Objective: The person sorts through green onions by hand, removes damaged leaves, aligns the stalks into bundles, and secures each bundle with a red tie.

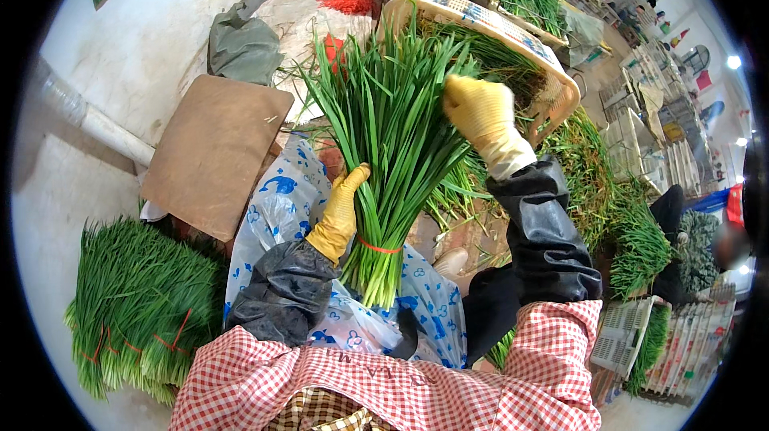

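My left hand [341,208], in a yellow glove, grips an upright bundle of green chives [383,151], bound low with an orange band [378,247] above pale stem ends. My right hand [479,114], in a pale yellow glove, is closed beside the upper right leaves; what its fingers hold is hidden. Beneath the bundle lies translucent plastic with blue prints [272,199].
Tied bundles [136,311] stand lower left, below a brown board [208,151]. A cream basket [561,78] of greens is behind my right hand, loose chives [585,175] lie right, and a co-worker [697,251] sits at far right among stacked crates [673,343].
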The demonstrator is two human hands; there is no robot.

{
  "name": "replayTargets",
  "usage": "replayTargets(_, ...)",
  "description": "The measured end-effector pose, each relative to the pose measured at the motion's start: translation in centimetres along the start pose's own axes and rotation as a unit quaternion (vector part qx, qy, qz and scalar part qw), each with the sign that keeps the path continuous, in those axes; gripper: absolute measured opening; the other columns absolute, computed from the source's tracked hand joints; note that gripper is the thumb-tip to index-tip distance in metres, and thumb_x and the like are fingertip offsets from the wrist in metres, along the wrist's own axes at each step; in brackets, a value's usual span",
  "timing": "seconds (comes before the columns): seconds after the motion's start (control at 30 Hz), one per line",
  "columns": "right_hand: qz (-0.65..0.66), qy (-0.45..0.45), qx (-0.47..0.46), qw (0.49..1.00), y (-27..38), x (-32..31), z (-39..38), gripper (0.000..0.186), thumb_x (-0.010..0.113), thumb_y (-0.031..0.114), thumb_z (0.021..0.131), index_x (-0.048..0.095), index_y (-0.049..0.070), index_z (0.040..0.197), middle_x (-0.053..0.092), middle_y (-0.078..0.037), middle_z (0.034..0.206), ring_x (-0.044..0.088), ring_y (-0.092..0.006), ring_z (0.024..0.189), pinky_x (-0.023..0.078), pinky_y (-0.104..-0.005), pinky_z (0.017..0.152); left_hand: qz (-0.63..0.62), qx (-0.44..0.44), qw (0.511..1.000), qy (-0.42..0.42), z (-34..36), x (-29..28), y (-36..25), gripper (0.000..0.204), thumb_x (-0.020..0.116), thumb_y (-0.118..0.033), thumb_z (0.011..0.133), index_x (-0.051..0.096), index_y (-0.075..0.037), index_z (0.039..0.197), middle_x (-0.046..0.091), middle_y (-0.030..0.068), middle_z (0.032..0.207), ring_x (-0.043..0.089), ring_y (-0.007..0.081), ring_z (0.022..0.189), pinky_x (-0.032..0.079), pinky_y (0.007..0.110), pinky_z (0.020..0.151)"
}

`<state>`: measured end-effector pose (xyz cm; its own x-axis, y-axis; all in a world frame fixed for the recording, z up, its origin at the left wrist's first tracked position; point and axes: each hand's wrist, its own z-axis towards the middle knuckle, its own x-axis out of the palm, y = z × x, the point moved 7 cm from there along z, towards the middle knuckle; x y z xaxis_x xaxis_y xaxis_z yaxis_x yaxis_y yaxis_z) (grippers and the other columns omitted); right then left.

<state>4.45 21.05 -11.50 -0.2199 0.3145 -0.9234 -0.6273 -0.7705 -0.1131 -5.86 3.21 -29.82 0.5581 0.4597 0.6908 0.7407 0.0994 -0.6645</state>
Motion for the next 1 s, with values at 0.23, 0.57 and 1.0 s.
replayTargets(0.23,-0.092,-0.043,0.244,0.964,-11.5,-1.2,-5.5,0.014,0.063,0.023,0.081,0.062,0.009,0.083,0.064,-0.009,0.074,0.064,-0.0282,0.067,0.051,-0.0369,0.061,0.048,0.031,0.998,-0.026,1.0,-1.1,0.9,0.030,0.062,-0.023,0.086,0.061,-0.003,0.109,0.065,0.0040,0.095,0.062,0.0169,0.082,0.051,0.030,0.076)
replayTargets(0.57,0.179,0.002,0.039,0.983,9.6,1.2,-8.5,0.015,0.060,0.022,0.081,0.056,0.009,0.087,0.059,-0.010,0.083,0.061,-0.0296,0.070,0.049,-0.0405,0.058,0.061,0.038,0.997,-0.027,0.5,0.1,0.6,0.026,0.058,-0.009,0.087,0.060,-0.001,0.111,0.064,0.0056,0.101,0.061,0.0165,0.087,0.049,0.028,0.079)
replayTargets(1.0,0.176,-0.053,0.203,0.962,10.0,2.7,-10.1,0.048,0.074,0.029,0.066,0.053,0.006,0.103,0.056,-0.010,0.102,0.055,-0.0289,0.091,0.039,-0.0393,0.077,0.179,0.102,0.979,0.007,-0.5,3.1,-2.2,0.033,0.066,-0.014,0.085,0.057,-0.002,0.114,0.062,0.0030,0.101,0.058,0.0128,0.088,0.046,0.025,0.078)
